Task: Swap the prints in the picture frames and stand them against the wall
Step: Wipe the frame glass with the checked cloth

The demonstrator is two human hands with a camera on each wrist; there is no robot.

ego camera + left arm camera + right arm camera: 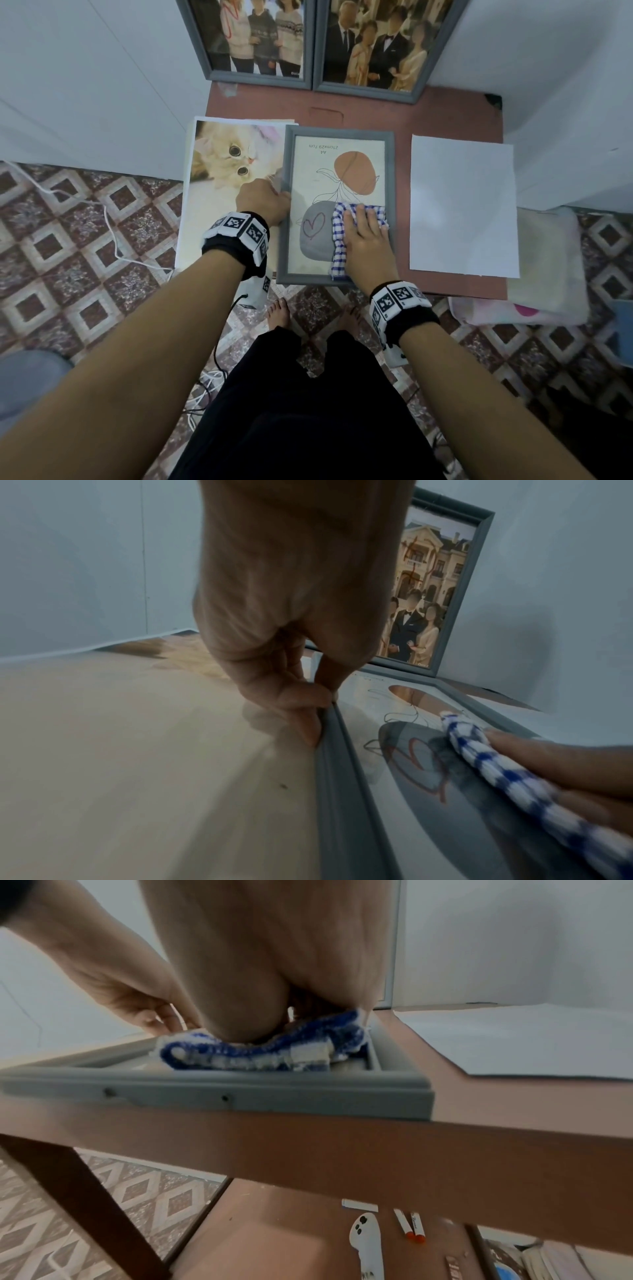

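A grey picture frame [339, 132] lies flat on the brown table [445, 109], holding an abstract print with an orange blob and a grey shape with a drawn heart. My left hand [265, 200] grips the frame's left rail [342, 791], fingers [301, 696] curled on its edge. My right hand [364, 233] presses a blue-and-white checked cloth [339, 253] flat against the glass near the frame's lower right. The cloth [274, 1053] bunches under my palm in the right wrist view. A loose cat print [233, 164] lies left of the frame. A white sheet [462, 205] lies to its right.
Two grey frames with group photos [253, 41] [380, 44] stand against the wall at the table's back. White cables [109, 222] trail over the tiled floor at left; a pale cushion [548, 267] sits at right. Markers [411, 1226] and a white controller [366, 1240] lie on the lower shelf.
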